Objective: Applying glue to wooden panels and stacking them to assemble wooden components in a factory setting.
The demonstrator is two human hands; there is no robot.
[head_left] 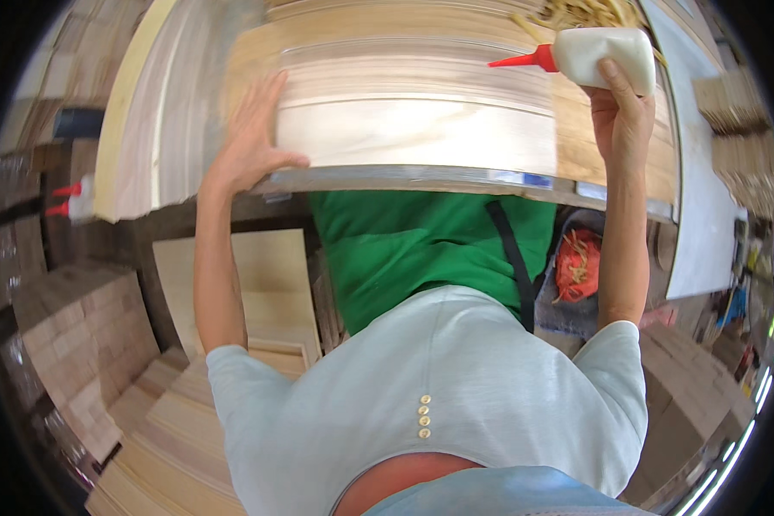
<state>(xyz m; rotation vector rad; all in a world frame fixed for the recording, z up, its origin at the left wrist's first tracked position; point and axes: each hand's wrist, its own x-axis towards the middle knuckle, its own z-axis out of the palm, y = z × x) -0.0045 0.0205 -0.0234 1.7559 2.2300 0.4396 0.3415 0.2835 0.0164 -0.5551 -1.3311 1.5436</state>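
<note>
Left hand (248, 133) spread at 10–11 o'clock, presumably steadying pale board (417, 133) at 12; right hand (623, 112) grips white bottle (586, 50) at 1–2 o'clock, red nozzle (526, 59) toward 9, apparently for aiming.

A pale blue short-sleeved top (473, 370) has four small buttons (424, 410); a black strap (512, 255) crosses green cloth (404, 249) below

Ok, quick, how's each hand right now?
Left hand: open, at the left end of the pale boards.
Right hand: holding a white bottle, red nozzle.
</note>
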